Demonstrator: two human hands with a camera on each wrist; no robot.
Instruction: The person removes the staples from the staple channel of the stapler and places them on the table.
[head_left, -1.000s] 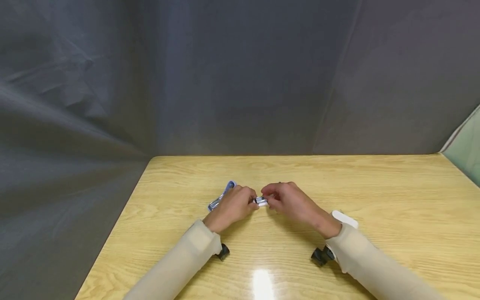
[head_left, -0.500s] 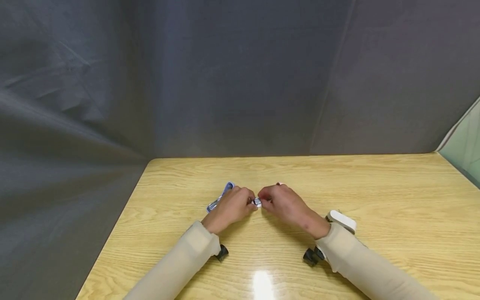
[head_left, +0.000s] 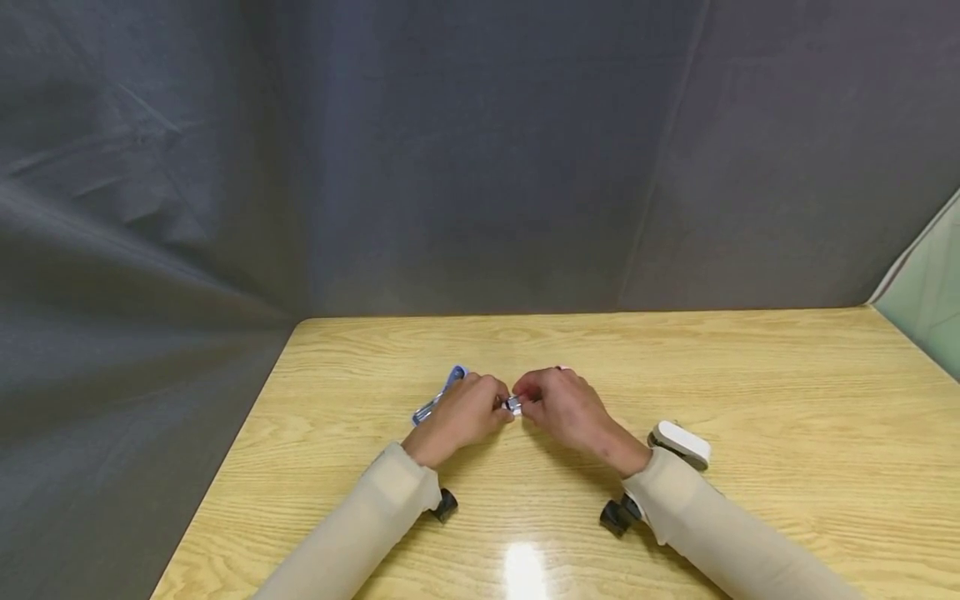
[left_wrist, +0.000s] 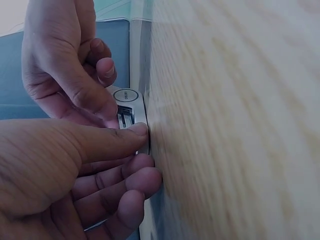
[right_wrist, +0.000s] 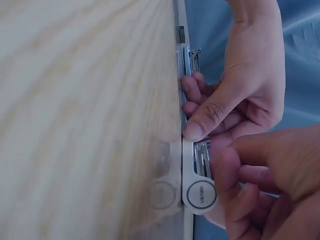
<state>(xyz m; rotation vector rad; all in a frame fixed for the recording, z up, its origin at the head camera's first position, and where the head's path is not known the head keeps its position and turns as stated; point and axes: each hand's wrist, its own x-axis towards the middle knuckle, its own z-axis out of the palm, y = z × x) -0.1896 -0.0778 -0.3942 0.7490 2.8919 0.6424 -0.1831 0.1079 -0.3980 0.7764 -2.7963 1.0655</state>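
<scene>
A small white stapler (head_left: 514, 406) lies at the table's middle, its round white end (right_wrist: 201, 194) and metal staple channel (right_wrist: 203, 159) showing in the right wrist view. My left hand (head_left: 467, 414) grips it by the base, the thumb pressed along the white rim. From the other side my right hand (head_left: 568, 410) curls thumb and index finger in at the metal channel. Whether those fingers also hold staples I cannot tell. Part of the channel is hidden behind the fingers in the head view.
A blue stapler (head_left: 454, 375) lies just behind my left hand, partly covered by it. Beside my right forearm is a white oblong object (head_left: 682, 442). A pinkish bit (head_left: 563, 367) peeks out past my right hand. Dark cloth (head_left: 465, 167) hangs behind the wooden table (head_left: 360, 358).
My right hand has moved left, closer to my left hand, so less of the stapler's metal shows between them. The left hand stays in nearly the same place.
</scene>
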